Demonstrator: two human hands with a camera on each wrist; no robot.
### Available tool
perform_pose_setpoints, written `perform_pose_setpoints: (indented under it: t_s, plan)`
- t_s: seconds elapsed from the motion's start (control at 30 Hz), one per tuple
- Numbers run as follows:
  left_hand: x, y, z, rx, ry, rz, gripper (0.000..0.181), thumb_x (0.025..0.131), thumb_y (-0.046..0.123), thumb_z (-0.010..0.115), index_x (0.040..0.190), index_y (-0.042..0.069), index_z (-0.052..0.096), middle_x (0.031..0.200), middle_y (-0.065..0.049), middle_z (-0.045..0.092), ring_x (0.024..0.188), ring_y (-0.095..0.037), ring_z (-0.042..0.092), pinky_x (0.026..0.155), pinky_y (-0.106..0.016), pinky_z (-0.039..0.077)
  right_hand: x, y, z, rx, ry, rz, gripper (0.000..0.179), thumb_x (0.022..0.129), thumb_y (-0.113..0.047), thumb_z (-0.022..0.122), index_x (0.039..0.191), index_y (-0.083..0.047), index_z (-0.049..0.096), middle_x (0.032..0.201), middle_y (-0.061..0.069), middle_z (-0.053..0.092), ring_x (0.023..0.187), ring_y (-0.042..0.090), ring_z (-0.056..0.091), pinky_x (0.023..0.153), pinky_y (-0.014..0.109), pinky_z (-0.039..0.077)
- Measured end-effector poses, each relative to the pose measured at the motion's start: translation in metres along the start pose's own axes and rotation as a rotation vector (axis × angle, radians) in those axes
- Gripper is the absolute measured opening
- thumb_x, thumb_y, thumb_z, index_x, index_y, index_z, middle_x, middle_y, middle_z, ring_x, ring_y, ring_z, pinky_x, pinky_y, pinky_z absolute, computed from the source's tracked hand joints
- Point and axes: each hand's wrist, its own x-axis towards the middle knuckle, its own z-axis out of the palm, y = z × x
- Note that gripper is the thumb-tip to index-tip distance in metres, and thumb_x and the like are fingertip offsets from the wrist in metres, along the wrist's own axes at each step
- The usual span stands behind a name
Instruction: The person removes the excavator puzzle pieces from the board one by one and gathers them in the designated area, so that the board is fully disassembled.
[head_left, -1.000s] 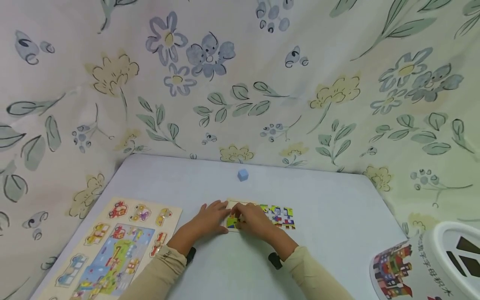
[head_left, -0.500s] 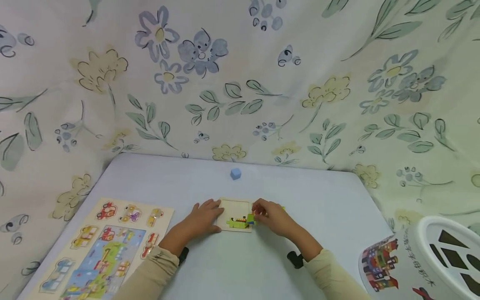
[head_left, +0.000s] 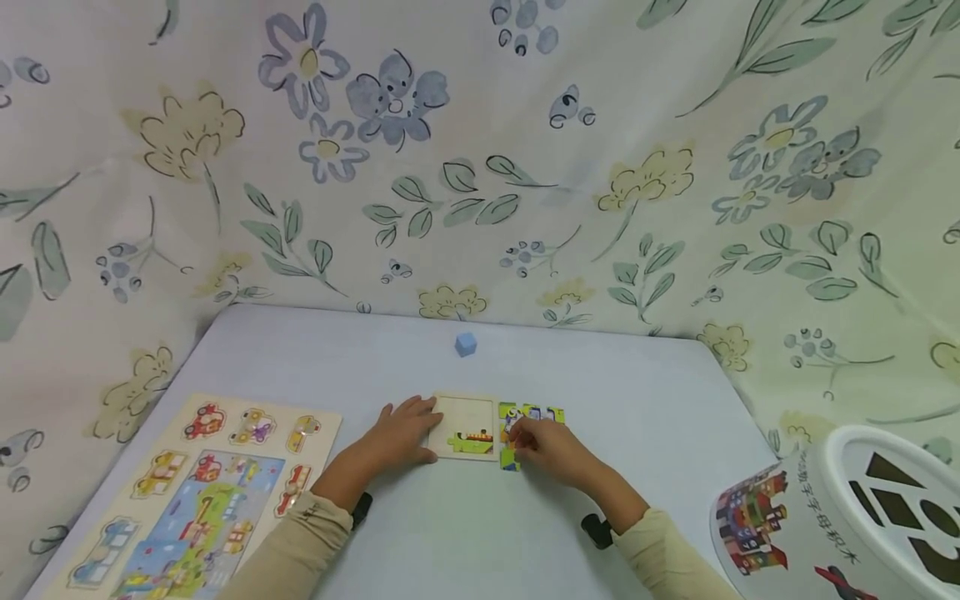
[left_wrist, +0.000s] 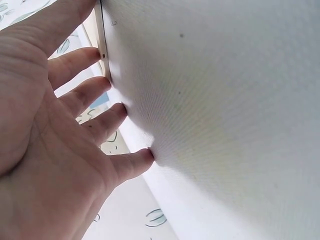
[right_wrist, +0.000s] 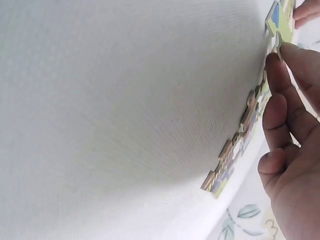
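Observation:
A small wooden puzzle board lies mid-table, with a green crocodile-like picture piece in its lower part. My left hand rests at the board's left edge, fingers spread; in the left wrist view its fingertips touch the rim and table. Just right of the board are several loose jigsaw pieces, partly hidden by my right hand. Thumb and index finger of that hand pinch one jigsaw piece, seen edge-on in the right wrist view. A green and blue piece lies beside it.
A large wooden vehicle puzzle lies at the left. A small blue block sits near the back edge. At the front right stands a white tub with a lid of shaped holes. Floral cloth hangs behind the table.
My right hand has moved from over the board to the loose pieces at its right, and the green and blue piece now lies there. My left hand stays at the board's edge.

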Motion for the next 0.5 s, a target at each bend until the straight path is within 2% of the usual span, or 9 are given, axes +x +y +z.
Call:
perform_pose_setpoints:
  t_s: [0.33, 0.5]
  plan:
    - [-0.003, -0.002, -0.001, 0.016, 0.009, 0.003, 0.065, 0.083, 0.03, 0.077, 0.139, 0.007, 0.052, 0.154, -0.012, 0.036, 0.145, -0.035, 0.025, 0.111, -0.065, 0.02, 0.004, -0.01, 0.0, -0.064, 0.067, -0.085, 0.011, 0.09, -0.011, 0.068, 0.101, -0.014, 0.068, 0.089, -0.01, 0.064, 0.084, 0.007, 0.055, 0.074, 0.028, 0.049]
    - [0.001, -0.003, 0.004, 0.024, 0.008, 0.01, 0.065, 0.083, 0.032, 0.077, 0.139, 0.008, 0.053, 0.154, -0.011, 0.037, 0.144, -0.034, 0.027, 0.111, -0.065, 0.022, 0.017, -0.024, 0.006, -0.155, 0.065, -0.144, 0.016, 0.091, -0.015, 0.067, 0.107, -0.014, 0.07, 0.092, -0.008, 0.067, 0.086, 0.009, 0.056, 0.079, 0.033, 0.047]
